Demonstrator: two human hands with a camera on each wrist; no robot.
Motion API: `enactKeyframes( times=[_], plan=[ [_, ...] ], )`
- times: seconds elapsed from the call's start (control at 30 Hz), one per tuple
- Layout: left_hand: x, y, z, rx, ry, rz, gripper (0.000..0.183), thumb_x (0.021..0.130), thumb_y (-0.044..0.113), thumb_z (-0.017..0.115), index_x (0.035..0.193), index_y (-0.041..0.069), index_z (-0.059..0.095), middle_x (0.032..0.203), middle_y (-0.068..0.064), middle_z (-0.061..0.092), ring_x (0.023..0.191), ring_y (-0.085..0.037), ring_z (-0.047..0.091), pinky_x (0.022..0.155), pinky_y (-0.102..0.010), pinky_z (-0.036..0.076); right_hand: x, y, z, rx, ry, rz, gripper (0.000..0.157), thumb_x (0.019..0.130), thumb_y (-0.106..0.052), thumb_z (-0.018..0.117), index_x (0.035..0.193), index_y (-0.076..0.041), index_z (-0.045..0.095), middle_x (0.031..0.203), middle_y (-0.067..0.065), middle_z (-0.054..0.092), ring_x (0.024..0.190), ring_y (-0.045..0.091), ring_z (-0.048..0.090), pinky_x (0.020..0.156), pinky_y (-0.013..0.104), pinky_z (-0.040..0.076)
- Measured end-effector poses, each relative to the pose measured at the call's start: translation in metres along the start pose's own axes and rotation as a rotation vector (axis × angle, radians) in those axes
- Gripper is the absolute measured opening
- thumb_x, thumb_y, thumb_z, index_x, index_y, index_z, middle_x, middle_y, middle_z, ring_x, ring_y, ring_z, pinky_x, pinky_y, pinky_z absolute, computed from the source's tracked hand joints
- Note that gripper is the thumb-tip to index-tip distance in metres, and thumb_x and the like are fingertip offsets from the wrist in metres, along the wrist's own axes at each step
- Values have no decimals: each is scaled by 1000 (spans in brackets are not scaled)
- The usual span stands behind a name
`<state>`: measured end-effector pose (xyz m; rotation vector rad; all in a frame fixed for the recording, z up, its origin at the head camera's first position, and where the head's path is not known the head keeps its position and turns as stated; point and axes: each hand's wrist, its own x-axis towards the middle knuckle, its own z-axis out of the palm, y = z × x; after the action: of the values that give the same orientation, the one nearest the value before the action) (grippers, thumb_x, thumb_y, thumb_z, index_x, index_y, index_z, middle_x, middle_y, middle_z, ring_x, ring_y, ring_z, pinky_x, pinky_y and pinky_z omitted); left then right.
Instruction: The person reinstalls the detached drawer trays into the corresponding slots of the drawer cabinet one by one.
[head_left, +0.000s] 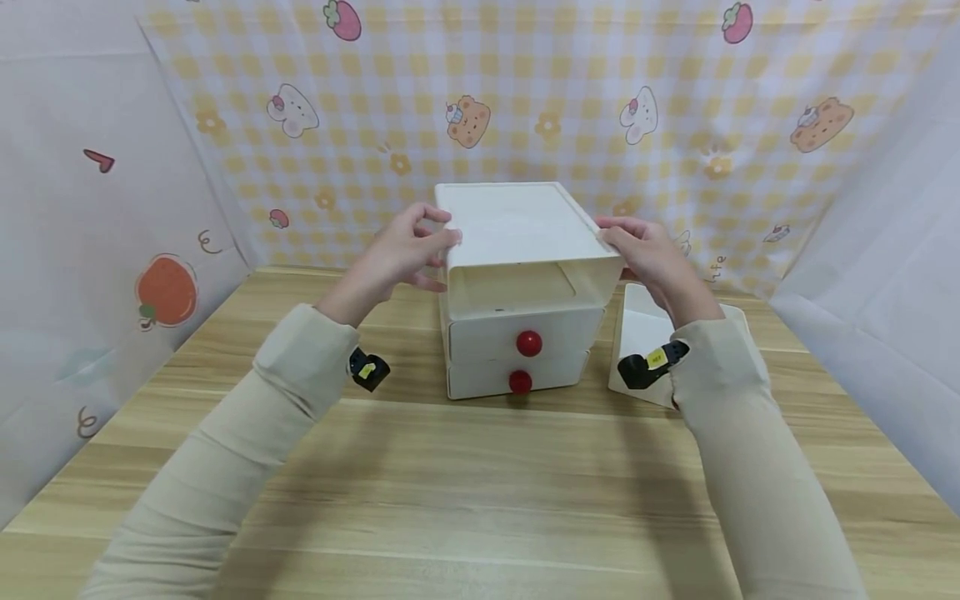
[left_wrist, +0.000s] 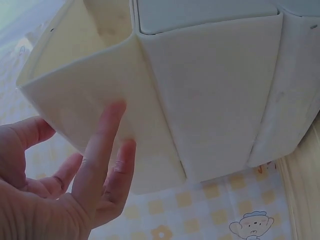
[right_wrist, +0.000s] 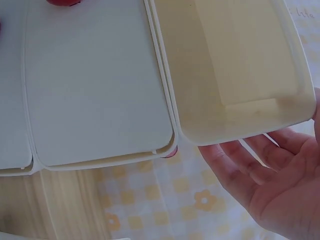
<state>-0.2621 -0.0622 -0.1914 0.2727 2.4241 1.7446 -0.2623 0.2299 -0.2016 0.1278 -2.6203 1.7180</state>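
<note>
A white drawer casing [head_left: 517, 221] with an open, hollow front tops a stack on the table. Below it sit a middle drawer unit [head_left: 483, 340] and a bottom drawer unit [head_left: 480, 380], both closed, each with a round red knob. My left hand [head_left: 401, 254] touches the casing's left side, thumb by the top edge; in the left wrist view two fairly straight fingers [left_wrist: 97, 150] press the side wall. On the right, my right hand [head_left: 652, 258] holds the casing's upper edge, thumb on top and fingers along the outer wall. The right wrist view shows the bare casing interior [right_wrist: 245, 55].
A loose white box-like piece [head_left: 641, 321] lies on the wooden table [head_left: 480, 500] right of the stack, partly behind my right wrist. A yellow checked cloth [head_left: 517, 75] with cartoon prints hangs behind, and white cloth [head_left: 75, 250] lines the sides.
</note>
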Motion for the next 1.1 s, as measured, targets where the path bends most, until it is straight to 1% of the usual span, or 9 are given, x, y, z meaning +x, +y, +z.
enactKeyframes(
  times=[0.17, 0.33, 0.5, 0.6, 0.73, 0.83, 0.93, 1.03, 1.1],
  plan=[
    [2, 0, 0, 18, 24, 13, 48, 94, 27, 54, 136, 15, 35, 126, -13, 45, 88, -23, 53, 73, -39, 59, 0, 1, -1, 18, -10, -7, 50, 95, -30, 45, 139, -7, 42, 106, -4, 58, 82, 9, 62, 72, 22, 53],
    [4, -2, 2, -9, 40, 14, 54, 93, 26, 55, 140, 16, 31, 129, -14, 45, 89, -24, 55, 75, -40, 58, 2, 1, -2, 14, -12, 6, 50, 95, -31, 44, 140, -8, 41, 113, 0, 56, 84, 8, 61, 72, 21, 53],
    [8, -3, 4, -45, 63, -16, 63, 92, 25, 57, 145, 14, 25, 130, -15, 43, 89, -24, 55, 73, -37, 59, 2, 3, -4, 31, -29, 6, 51, 95, -32, 44, 141, -8, 39, 112, -2, 55, 86, 7, 60, 72, 20, 52],
    [10, -4, 3, -70, 62, -35, 64, 92, 23, 56, 146, 12, 24, 132, -16, 43, 90, -24, 56, 71, -34, 59, 1, 4, -3, 47, -34, 12, 52, 96, -33, 45, 142, -11, 39, 118, -1, 54, 94, 12, 58, 78, 22, 51],
    [11, -6, 3, -89, 59, -46, 63, 92, 23, 56, 146, 12, 26, 132, -15, 43, 91, -24, 56, 69, -32, 59, -1, 6, -1, 94, -37, 42, 53, 96, -37, 46, 143, -15, 37, 125, 1, 50, 108, 19, 51, 88, 29, 45],
    [11, -7, 1, -97, 68, -53, 62, 92, 24, 57, 146, 14, 27, 131, -13, 43, 91, -24, 56, 69, -33, 59, -3, 10, 0, 121, -35, 65, 56, 95, -42, 47, 143, -15, 37, 119, -2, 52, 104, 17, 52, 87, 29, 45],
    [10, -8, 0, -105, 70, -53, 63, 91, 25, 57, 146, 15, 27, 131, -13, 43, 91, -24, 56, 70, -34, 59, -7, 21, -7, 155, -32, 79, 63, 93, -46, 48, 143, -10, 35, 112, -5, 53, 95, 9, 56, 84, 25, 49],
    [8, -8, -1, -103, 67, -53, 63, 92, 26, 56, 146, 15, 26, 130, -12, 41, 90, -22, 55, 71, -34, 59, -14, 43, -24, 145, -9, 98, 68, 94, -47, 45, 143, -3, 30, 109, -6, 51, 88, 3, 57, 81, 20, 52],
    [8, -8, -1, -102, 68, -56, 63, 92, 26, 56, 146, 15, 26, 129, -12, 41, 89, -22, 55, 71, -34, 59, -20, 63, -38, 124, 40, 122, 56, 95, -44, 45, 136, -7, 38, 106, -8, 51, 85, 0, 57, 79, 18, 53]
  ],
)
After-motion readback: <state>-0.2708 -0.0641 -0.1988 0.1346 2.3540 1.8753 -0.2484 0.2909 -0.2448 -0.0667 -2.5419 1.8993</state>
